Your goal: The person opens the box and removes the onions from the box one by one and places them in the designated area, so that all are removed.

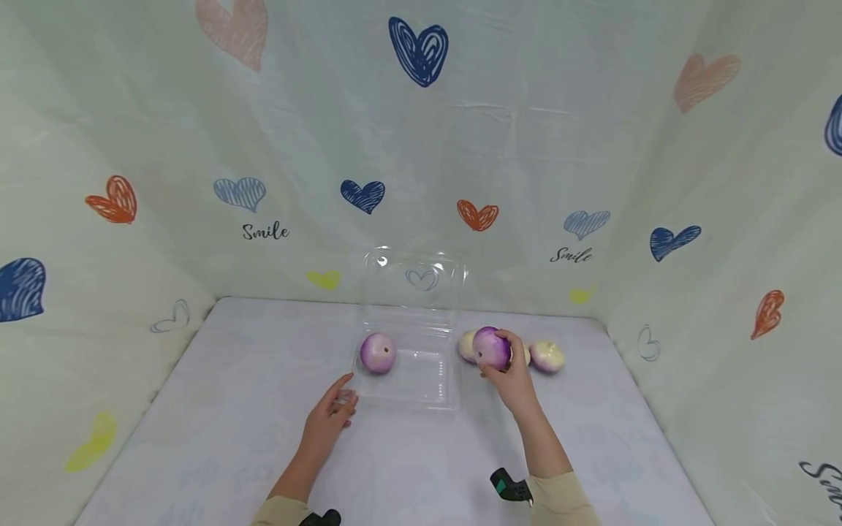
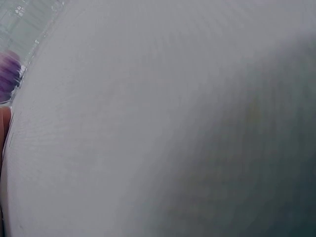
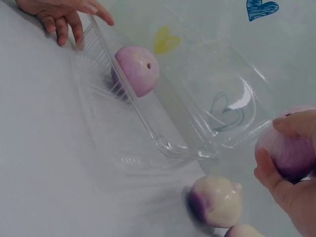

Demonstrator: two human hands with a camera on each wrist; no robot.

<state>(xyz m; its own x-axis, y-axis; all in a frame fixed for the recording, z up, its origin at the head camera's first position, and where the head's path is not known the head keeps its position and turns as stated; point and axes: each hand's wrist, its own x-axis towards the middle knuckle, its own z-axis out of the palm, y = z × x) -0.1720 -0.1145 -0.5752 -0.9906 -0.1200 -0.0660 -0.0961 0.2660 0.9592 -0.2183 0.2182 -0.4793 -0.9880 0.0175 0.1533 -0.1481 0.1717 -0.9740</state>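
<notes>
My right hand [image 1: 513,376] grips a purple-and-white onion [image 1: 490,348] between thumb and fingers, raised to the right of a clear plastic clamshell box [image 1: 411,400]. In the right wrist view, the same onion [image 3: 289,150] shows at the right edge. Another onion [image 1: 378,353], with a small dark hole, sits in the left part of the box. My left hand [image 1: 327,415] is at the box's front left corner, fingers loosely extended; in the right wrist view its fingertips [image 3: 106,16] are by the rim. Whether they touch it I cannot tell.
The box's transparent lid [image 1: 414,285] stands up at the back, before a heart-printed curtain [image 1: 421,131]. Right of the box lie more onions, one cream and purple [image 1: 547,356], another [image 1: 466,345] partly hidden behind the held one. White cloth [image 1: 263,351] covers the table.
</notes>
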